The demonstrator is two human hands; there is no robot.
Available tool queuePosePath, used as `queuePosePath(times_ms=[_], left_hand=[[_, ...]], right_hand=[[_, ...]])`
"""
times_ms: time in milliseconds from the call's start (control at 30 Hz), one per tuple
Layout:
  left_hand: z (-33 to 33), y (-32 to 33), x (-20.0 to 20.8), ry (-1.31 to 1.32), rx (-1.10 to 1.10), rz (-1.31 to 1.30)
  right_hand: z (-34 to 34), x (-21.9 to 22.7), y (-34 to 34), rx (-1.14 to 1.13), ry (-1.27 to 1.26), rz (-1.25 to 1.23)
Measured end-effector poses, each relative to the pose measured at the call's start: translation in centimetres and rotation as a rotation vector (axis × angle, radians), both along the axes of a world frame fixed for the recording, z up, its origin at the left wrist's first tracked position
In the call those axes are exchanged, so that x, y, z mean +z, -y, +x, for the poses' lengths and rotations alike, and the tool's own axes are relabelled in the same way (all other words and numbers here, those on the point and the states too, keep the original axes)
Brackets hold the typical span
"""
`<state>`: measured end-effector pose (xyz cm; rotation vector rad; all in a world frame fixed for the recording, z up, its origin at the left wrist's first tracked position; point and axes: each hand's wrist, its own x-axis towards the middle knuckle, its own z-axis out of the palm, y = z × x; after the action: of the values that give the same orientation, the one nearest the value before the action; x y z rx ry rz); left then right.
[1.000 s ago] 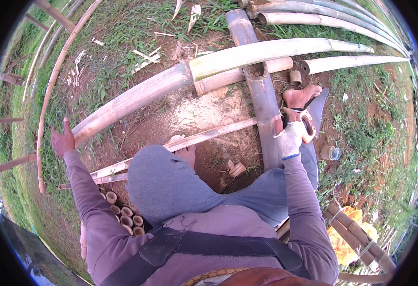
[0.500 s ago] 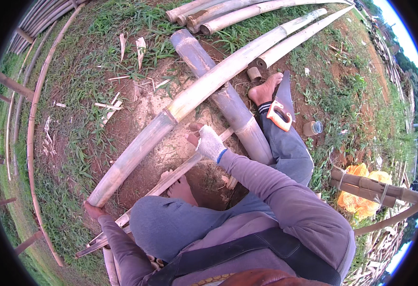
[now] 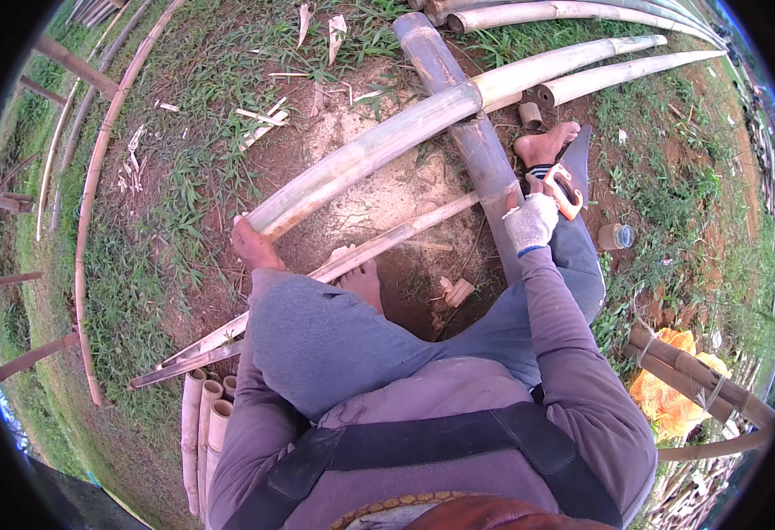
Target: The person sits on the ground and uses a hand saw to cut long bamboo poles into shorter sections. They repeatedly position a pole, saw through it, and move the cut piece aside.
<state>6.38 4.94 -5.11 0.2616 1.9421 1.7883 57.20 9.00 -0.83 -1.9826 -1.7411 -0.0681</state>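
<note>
Left hand [image 3: 257, 247] curls partway around the near end of a long bamboo pole [image 3: 361, 152], apparently to steady it, since the pole lies across a thick grey log [image 3: 495, 181] that seems to act as its rest and keep it raised. Left of the log, a thin split strip [image 3: 396, 232] slants away, its tip meeting the log's edge. Right of the log, an orange-handled saw [image 3: 580, 152] lies close by, probably set within reach. Against the log's right edge sits the gloved right hand [image 3: 531, 223], fingers half bent; whether it grasps anything, I cannot tell, as its palm faces away. Farther right of the log is a small jar [image 3: 615, 236], contents unclear. Hidden too are the left fingers beneath the pole and the pole's contact with the log.
</note>
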Motion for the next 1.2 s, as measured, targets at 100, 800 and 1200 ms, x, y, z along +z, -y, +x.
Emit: queuePosePath(times_ms=[100,800,1200], left_hand=[[2.2,-0.6,1.0,-0.013,-0.078,0.004],[1.0,-0.9,11.5,-1.160,-1.098,-0.759],[-0.8,0.5,2.9,-1.227,-0.890,-0.455]], right_hand=[[5.7,0.7,-1.2,-0.165,0.335,-0.120],[5.7,3.3,2.2,-0.017,0.201,-0.063],[-15.5,-0.1,-1.8,0.400,-0.797,-0.401]])
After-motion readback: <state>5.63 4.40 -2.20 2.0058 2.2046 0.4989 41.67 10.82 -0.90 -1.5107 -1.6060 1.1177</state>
